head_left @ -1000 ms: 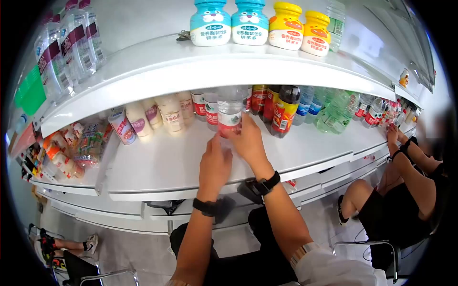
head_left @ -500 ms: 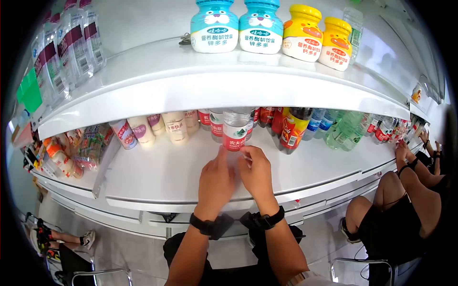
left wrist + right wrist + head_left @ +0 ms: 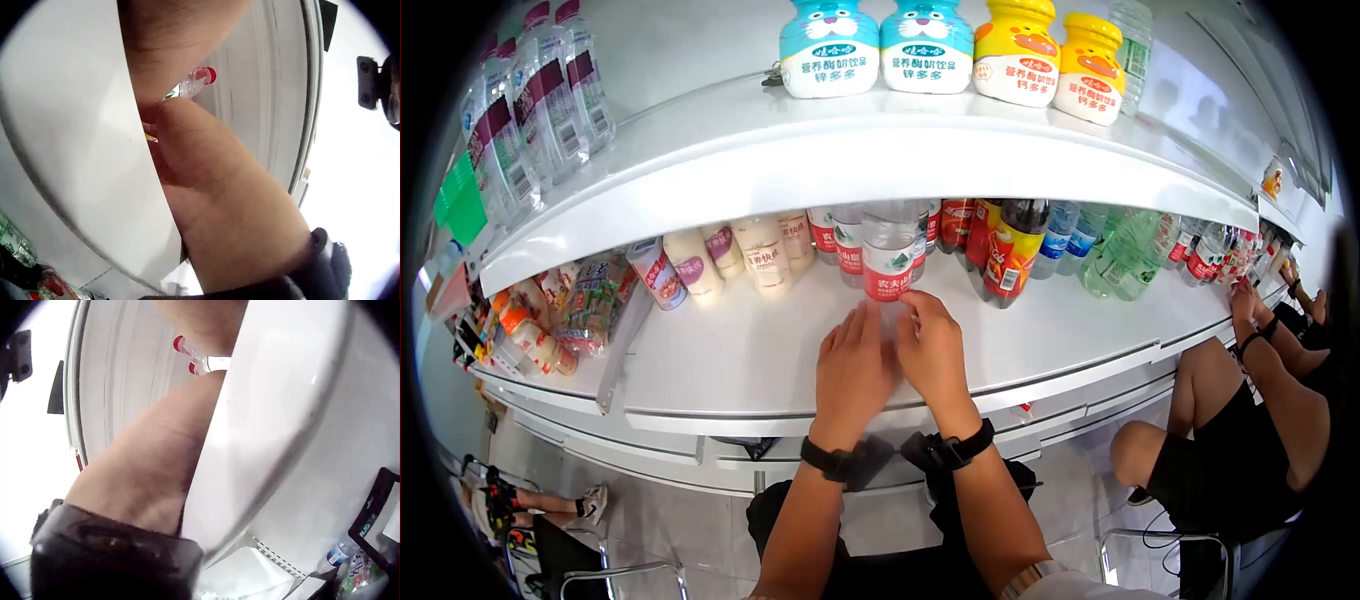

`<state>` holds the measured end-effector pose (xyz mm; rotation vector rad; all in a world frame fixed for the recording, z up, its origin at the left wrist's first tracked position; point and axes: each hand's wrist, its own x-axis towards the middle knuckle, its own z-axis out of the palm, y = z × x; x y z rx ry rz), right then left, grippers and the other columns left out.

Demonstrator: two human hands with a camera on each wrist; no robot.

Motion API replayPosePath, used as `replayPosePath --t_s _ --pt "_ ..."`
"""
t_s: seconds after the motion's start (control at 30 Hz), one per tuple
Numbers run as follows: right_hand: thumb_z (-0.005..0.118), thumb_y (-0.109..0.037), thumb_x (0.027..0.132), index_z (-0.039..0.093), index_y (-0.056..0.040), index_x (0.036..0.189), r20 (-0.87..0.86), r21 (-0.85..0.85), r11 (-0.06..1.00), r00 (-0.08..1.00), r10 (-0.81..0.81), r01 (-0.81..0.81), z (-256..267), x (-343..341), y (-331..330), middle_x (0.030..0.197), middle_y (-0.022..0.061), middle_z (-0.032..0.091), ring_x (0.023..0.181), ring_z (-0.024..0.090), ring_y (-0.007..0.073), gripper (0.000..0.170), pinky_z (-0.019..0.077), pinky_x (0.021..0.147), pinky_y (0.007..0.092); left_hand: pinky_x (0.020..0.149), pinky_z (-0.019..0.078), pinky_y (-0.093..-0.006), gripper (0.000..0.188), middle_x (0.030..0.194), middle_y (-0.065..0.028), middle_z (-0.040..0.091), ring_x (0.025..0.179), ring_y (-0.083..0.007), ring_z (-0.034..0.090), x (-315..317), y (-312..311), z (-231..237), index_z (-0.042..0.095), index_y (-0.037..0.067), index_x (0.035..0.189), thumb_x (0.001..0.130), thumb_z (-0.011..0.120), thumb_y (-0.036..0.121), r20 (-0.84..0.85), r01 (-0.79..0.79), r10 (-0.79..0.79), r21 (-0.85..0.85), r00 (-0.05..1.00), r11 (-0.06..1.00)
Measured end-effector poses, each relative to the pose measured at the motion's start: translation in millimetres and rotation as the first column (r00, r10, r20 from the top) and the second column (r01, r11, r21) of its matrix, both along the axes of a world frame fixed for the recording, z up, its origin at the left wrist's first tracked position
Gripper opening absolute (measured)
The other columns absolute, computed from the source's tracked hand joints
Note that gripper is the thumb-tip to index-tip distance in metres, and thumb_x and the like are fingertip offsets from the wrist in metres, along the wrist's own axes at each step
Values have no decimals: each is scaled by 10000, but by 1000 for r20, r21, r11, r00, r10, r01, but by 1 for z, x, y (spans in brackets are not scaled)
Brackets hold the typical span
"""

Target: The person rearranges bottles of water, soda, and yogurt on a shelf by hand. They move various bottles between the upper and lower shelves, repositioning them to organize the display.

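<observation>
A clear water bottle with a red-and-white label [image 3: 888, 272] stands upright at the front of a row on the middle shelf. My left hand [image 3: 855, 365] is low in front of it, fingers stretched forward and fingertips right by its base. Beside it, my right hand [image 3: 930, 350] has its fingertips at the bottle's lower right edge, with the fingers loosely bent. Neither hand wraps round the bottle. In the left wrist view, a red-capped bottle [image 3: 187, 84] shows past the hand [image 3: 206, 156]. In the right wrist view, the hand [image 3: 159, 444] partly hides red-capped bottles [image 3: 199, 362].
Left of the bottle stand milky drink bottles [image 3: 762, 252]; to its right, a cola bottle [image 3: 1015, 255] and green bottles [image 3: 1125, 260]. The upper shelf [image 3: 850, 170] overhangs this row and carries blue and yellow jars [image 3: 925, 50]. Another person [image 3: 1250, 430] sits at the right.
Both hands have come down and back from round the red-labelled bottle to its base. The right hand has loosened its grip. The bottle stands on the shelf, and the head view has shifted slightly.
</observation>
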<state>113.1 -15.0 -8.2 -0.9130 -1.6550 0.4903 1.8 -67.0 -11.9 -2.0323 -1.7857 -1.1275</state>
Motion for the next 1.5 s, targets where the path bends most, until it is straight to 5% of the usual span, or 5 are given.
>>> replayPosePath --t_s 1.03,1.07,1.23,1.37,1.5 --pt "599 -73 841 625 27 1073 -18 -9 1000 1000 8 -8 4 -2 -1 1015 248 649 882 624 437 253 514 763 457 1024 415 -449 593 1261 -256 579 1202 -382 544 3 -7 14 447 -50 1374 850 609 175 70 0 10 -132 997 991" --pt "606 -57 874 634 41 1112 33 -10 1000 999 -7 7 5 -1 -1 1024 215 679 870 690 295 258 545 770 338 1024 415 -449 593 1261 -256 579 1202 -382 544 2 -6 14 447 -50 1374 850 609 175 72 -4 13 -130 997 991" --pt "603 -74 884 640 46 1107 46 15 1000 999 4 -5 -2 3 -1 1034 208 684 884 690 297 256 541 794 333 883 467 -450 552 1130 -213 597 1022 -385 592 2 -6 11 476 -59 1271 794 664 144 31 4 -4 19 1000 1000" --pt "595 -88 895 651 44 1093 13 -32 999 1000 20 -20 7 3 0 1051 206 686 899 691 293 245 537 811 329 919 454 -462 609 1183 -242 579 1072 -403 570 -4 0 3 442 -73 1305 795 675 165 47 13 -17 74 999 997" --pt "599 -87 897 657 35 1085 -25 -58 997 998 52 -53 6 4 2 1050 198 690 901 693 282 232 537 803 326 1069 361 -444 710 1378 -281 436 1263 -412 449 -13 -2 21 321 -68 1407 833 652 185 173 126 -90 -213 981 969"
